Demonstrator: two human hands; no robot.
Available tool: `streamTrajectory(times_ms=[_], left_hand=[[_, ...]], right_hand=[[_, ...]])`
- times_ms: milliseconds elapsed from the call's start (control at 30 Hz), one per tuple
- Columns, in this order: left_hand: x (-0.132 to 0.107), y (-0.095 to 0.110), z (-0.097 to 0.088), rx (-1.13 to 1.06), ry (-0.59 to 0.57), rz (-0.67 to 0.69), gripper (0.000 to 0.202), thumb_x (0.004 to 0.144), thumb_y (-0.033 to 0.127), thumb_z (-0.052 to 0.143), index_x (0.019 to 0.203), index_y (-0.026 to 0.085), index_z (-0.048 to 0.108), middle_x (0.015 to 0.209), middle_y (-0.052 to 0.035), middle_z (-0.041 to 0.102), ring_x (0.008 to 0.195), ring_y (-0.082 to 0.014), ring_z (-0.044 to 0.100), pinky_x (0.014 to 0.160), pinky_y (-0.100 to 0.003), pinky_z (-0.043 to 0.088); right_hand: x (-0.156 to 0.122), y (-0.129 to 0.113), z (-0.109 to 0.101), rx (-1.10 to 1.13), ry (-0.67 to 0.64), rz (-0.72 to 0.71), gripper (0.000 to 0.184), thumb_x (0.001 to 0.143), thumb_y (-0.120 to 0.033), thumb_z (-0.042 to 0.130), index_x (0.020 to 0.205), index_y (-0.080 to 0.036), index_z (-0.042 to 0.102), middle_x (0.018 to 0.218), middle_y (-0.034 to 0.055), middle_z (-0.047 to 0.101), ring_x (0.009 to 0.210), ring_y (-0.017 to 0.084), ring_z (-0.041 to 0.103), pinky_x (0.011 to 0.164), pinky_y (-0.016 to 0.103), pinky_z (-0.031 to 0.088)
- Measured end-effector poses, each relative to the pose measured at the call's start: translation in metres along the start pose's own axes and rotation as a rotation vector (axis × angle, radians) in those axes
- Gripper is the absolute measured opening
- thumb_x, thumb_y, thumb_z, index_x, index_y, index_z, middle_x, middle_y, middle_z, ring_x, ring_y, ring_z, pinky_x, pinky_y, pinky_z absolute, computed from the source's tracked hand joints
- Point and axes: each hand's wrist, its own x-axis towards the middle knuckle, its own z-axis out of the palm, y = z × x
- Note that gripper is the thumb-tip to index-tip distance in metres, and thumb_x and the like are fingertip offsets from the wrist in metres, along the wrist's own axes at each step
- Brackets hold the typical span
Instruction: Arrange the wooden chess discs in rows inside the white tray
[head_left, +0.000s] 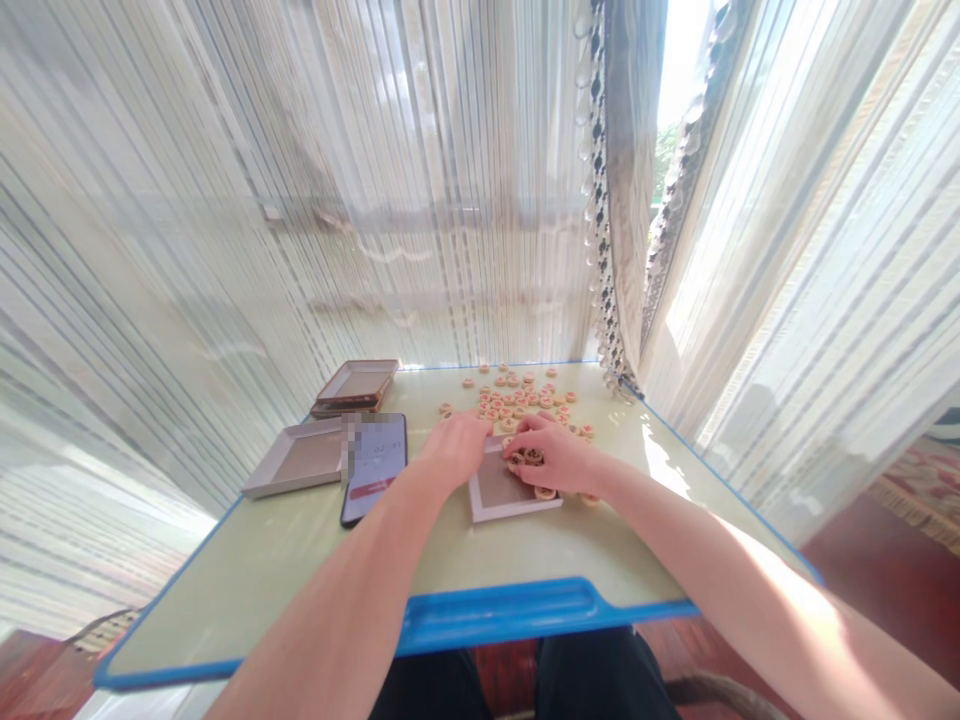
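Note:
A shallow square box tray (516,510) lies on the table in front of me. Several round wooden Chinese chess pieces (545,493) are in its right part. My right hand (556,455) reaches over the tray's right side, its fingers curled around a few of these pieces. At the tray's back left corner is my left hand (459,440), fingers bent against the rim; their tips are partly hidden. Many more loose chess pieces (517,399) with red and dark characters are scattered behind both hands, some close to my right hand.
Left of the tray lies a phone (384,458) with a lit screen, overlapping a second shallow tray (289,480). Stacked box parts (358,382) stand at the back left. The table (300,590) has a blue edge, and string curtains (450,200) hang behind.

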Motion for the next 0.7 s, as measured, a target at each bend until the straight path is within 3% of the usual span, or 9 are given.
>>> streamTrajectory(times_ms=[467, 700], left_hand=[[-0.002, 0.008, -0.007, -0.008, 0.011, -0.038, 0.031, 0.085, 0.018, 0.037, 0.079, 0.020, 0.067, 0.091, -0.0082, 0.065, 0.080, -0.0213, 0.062, 0.069, -0.032, 0.047], [0.000, 0.006, -0.004, -0.046, 0.128, -0.008, 0.031, 0.086, 0.017, 0.035, 0.082, 0.019, 0.066, 0.091, -0.0084, 0.066, 0.091, -0.0240, 0.060, 0.080, -0.036, 0.047]], right_hand=[[0.000, -0.002, -0.006, 0.025, 0.023, -0.016, 0.015, 0.070, -0.017, 0.066, 0.083, -0.022, 0.071, 0.083, 0.0032, 0.057, 0.087, 0.019, 0.050, 0.083, 0.032, 0.041], [0.002, 0.017, -0.008, 0.026, 0.170, 0.067, 0.013, 0.077, -0.021, 0.058, 0.083, -0.022, 0.070, 0.084, 0.0033, 0.060, 0.088, 0.019, 0.053, 0.084, 0.033, 0.040]])
